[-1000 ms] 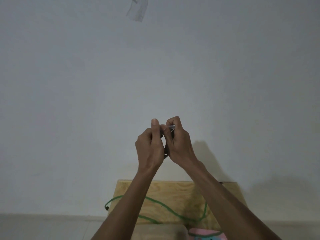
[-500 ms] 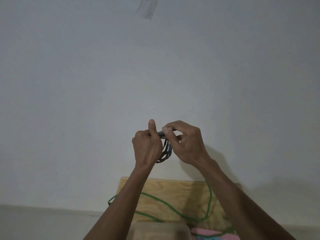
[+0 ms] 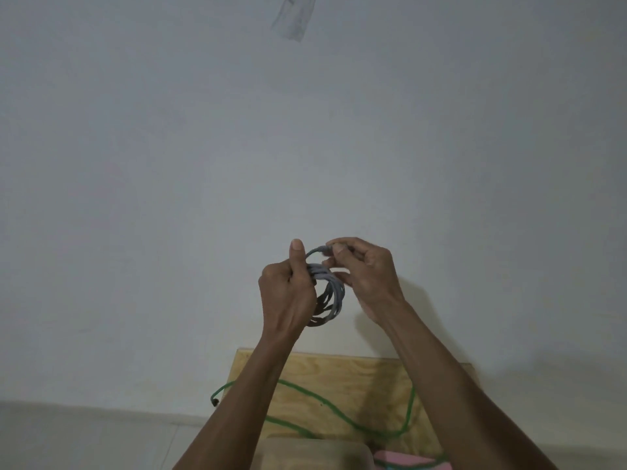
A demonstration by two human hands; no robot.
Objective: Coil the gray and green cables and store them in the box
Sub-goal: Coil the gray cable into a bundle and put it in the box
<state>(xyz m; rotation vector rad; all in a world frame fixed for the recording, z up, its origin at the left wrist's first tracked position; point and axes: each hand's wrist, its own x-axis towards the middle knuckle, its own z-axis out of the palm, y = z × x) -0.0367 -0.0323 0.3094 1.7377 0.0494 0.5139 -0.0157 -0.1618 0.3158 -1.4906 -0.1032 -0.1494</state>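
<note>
I hold the gray cable (image 3: pixel 334 293) up in front of the wall, wound into a small coil of several loops. My left hand (image 3: pixel 288 293) grips the coil's left side, thumb pointing up. My right hand (image 3: pixel 366 276) pinches the cable's free end near the top of the coil. The green cable (image 3: pixel 342 415) lies loose and uncoiled across the wooden table (image 3: pixel 359 378) below, one end hanging off the left edge. A pale rounded box (image 3: pixel 312 454) shows at the bottom edge, partly behind my forearms.
A plain white wall fills most of the view, with a piece of clear tape (image 3: pixel 293 16) stuck near the top. A pink object (image 3: pixel 407 461) lies at the table's near right, with green cable over it. The floor shows at the lower left.
My hands have parted slightly, showing the gray coil between them. My right hand has drawn the cable's free end up and to the right of the coil.
</note>
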